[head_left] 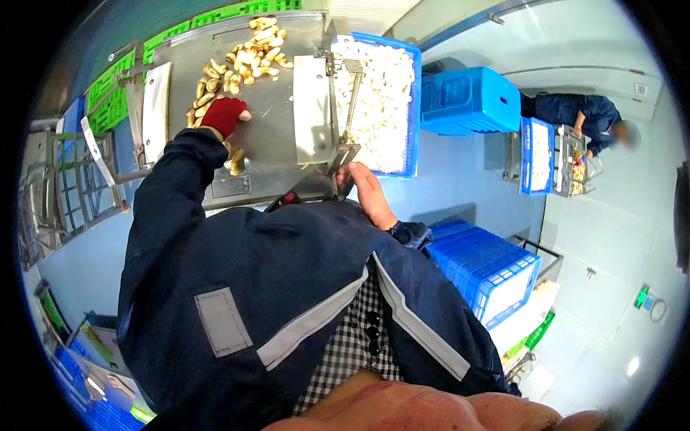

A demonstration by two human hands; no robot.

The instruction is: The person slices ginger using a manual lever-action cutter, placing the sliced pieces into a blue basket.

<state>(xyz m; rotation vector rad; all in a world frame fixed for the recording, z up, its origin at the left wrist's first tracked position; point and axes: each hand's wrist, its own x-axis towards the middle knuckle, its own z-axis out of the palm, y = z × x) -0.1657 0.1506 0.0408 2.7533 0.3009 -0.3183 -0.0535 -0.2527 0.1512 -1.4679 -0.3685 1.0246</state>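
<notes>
My left hand (224, 116) wears a red glove and is closed over the metal worktable (269, 129), with the pale end of what looks like a mushroom (245, 115) poking out beside the fingers. Thick-stemmed mushrooms (259, 51) with brown, soiled parts lie piled beyond it. A few more (236, 161) lie nearer my body. My bare right hand (369, 191) is around a dark lever handle (345, 161) at the table's right edge. A white board (311, 110) is fixed along that edge. Past it, white mushroom pieces (380, 108) fill a blue basket (416, 108).
A blue plastic bin (469, 102) stands right of the basket. Stacked blue crates (480, 269) are behind my right arm. Another person (582, 116) works at a similar station far right. A second white board (157, 113) and green plastic pallets (113, 91) are on the left.
</notes>
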